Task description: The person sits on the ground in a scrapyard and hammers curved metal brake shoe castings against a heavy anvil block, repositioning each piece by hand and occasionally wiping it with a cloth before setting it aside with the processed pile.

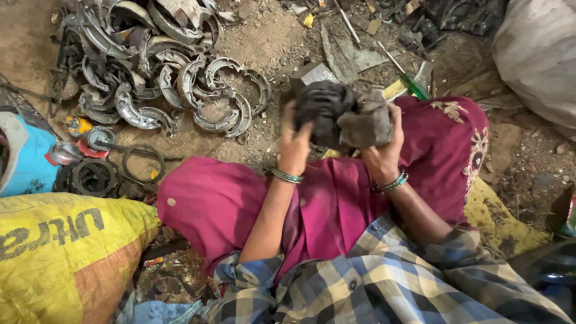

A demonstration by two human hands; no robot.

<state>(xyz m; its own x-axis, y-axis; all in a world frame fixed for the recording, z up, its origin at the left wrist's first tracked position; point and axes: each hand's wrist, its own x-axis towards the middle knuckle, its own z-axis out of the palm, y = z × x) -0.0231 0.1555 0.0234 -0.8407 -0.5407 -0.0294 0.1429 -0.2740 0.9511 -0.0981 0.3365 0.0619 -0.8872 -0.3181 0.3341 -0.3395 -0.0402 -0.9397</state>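
Upper left: heap of curved metal shoes (168, 72); frame centre: left hand (294, 147) and right hand (384, 150) both closed on a dark grimy part (327, 108), apparently cloth-wrapped; firm two-handed grip, held over the lap, seems advisable

Bare packed-dirt floor (276, 45), brown, gritty, strewn with metal scraps and debris. Heap of curved grey metal brake shoes (162, 78) upper left. Printed yellow woven sack (60, 252) lower left, blue plastic container (27, 156) at left edge. Off-white sack (540, 54) upper right. Dim, flat light.
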